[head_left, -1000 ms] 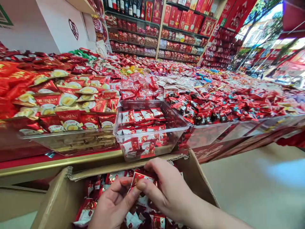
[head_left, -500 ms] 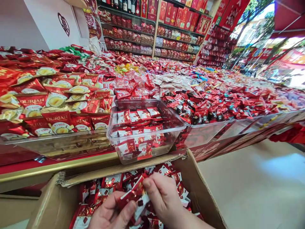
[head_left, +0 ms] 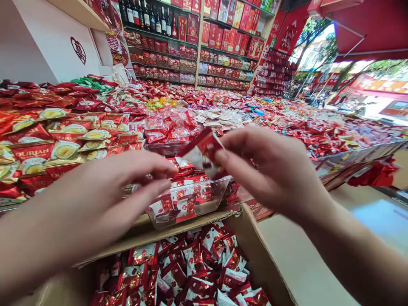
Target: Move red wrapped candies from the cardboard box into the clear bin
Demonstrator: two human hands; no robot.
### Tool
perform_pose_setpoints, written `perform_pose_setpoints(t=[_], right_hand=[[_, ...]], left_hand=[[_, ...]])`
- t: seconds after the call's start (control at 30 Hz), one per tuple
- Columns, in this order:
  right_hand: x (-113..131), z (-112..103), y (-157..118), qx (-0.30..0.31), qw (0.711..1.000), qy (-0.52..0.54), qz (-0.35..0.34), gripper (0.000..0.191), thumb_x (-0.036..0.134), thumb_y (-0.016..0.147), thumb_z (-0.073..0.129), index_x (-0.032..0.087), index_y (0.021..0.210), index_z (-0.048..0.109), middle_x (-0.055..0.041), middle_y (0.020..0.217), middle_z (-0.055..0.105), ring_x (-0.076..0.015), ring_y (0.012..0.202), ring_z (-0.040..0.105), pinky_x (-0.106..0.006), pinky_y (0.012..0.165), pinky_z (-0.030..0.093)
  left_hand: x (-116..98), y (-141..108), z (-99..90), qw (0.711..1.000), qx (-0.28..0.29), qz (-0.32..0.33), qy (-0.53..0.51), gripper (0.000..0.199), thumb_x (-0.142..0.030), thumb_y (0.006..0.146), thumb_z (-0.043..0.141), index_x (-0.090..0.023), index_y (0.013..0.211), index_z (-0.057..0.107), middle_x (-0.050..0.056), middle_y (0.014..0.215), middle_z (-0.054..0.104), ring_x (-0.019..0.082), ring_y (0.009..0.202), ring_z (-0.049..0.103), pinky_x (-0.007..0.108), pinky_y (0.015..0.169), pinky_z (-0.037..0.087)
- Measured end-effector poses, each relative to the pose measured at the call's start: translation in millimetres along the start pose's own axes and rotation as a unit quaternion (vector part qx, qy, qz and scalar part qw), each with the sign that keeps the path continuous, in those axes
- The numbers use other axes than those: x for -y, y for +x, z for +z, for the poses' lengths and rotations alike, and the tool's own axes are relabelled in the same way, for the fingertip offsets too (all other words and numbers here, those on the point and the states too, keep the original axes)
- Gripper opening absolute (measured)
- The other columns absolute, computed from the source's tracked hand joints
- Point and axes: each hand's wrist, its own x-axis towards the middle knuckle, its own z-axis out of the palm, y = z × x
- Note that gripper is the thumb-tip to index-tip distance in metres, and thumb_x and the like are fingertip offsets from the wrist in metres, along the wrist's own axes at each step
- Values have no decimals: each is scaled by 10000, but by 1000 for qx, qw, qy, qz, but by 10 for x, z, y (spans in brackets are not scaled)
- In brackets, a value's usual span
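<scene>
Between the thumb and fingers of my right hand (head_left: 269, 168) is a small red-and-white candy packet (head_left: 204, 154), tilted above a clear plastic bin (head_left: 204, 208). My left hand (head_left: 108, 199) reaches over the bin's left side, thumb and fingers apart, with nothing visible between them. Inside the bin, similar packets (head_left: 186, 207) stand in rows; both hands hide part of its rim. Below, an open cardboard box (head_left: 264, 255) holds a loose heap of the same packets (head_left: 200, 284).
Durian candy packets (head_left: 33, 153) fill the bin at left. Heaps of wrapped sweets (head_left: 318, 127) spread along the display to the right. Behind stand shelves with bottles (head_left: 146, 19) and red boxes (head_left: 219, 36). A pale surface (head_left: 299, 255) lies right of the box.
Both hands have risen from the cardboard box to the clear bin. The left hand has let go of the packets and moved left; the right now holds one packet. The view has tilted up slightly.
</scene>
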Motion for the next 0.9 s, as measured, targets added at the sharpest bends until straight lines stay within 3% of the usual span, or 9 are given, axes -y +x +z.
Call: perform_pose_setpoints(t=[0.1,0.2,0.3,0.4,0.5,0.6,0.8,0.9], right_hand=[[-216,64,357,6,996,-74,43,65,183,733,512,141,763,551,-1,675,550,-101,595,456,-249,569,348],[-398,238,540,86,990,-82,82,329,135,665,509,122,994,496,-27,748,573,-125,628,481,-253,554,356],[-454,350,602,161,978,-114,73,538,91,640,507,125,1168,414,-67,875,606,-158,720,528,-260,597,387],[-409,402,636,257,952,-151,75,450,64,621,511,149,1062,532,-78,935,625,-173,780,556,-252,616,405],[-345,458,666,355,913,-160,122,411,76,627,524,153,1028,567,-67,862,650,-154,672,576,-238,539,407],[-331,510,687,433,876,-166,133,326,110,651,525,126,967,602,-74,772,658,-150,573,568,-242,470,388],[-424,494,753,424,880,-131,170,280,100,675,510,101,937,609,-85,766,657,-134,555,572,-222,455,399],[-370,463,779,415,882,-174,139,267,95,669,527,90,916,627,-98,794,660,-157,622,583,-237,488,401]], left_hand=[[-123,559,-91,970,205,45,122,316,-317,793,419,-231,1005,636,23,1010,685,184,851,603,299,761,427],[-240,861,41,941,305,50,137,289,-214,722,483,-202,936,678,25,869,706,172,725,597,255,655,417],[-286,937,123,923,360,52,128,254,-212,732,466,-163,843,689,16,735,675,141,599,533,230,568,383],[-237,911,111,915,389,48,94,286,-226,759,405,-141,815,672,18,767,657,138,630,516,219,589,391],[-158,856,91,913,403,38,58,344,-262,769,356,-167,880,667,24,903,656,163,780,545,222,684,413],[-125,803,101,909,414,19,48,434,-318,804,273,-159,921,659,55,899,669,173,762,567,241,681,436],[-154,820,141,930,353,11,102,481,-380,823,280,-90,1035,600,171,1082,614,278,945,532,381,853,369],[-177,853,165,923,374,9,89,469,-330,813,311,-65,1085,586,188,1173,576,283,1025,511,372,904,341]])
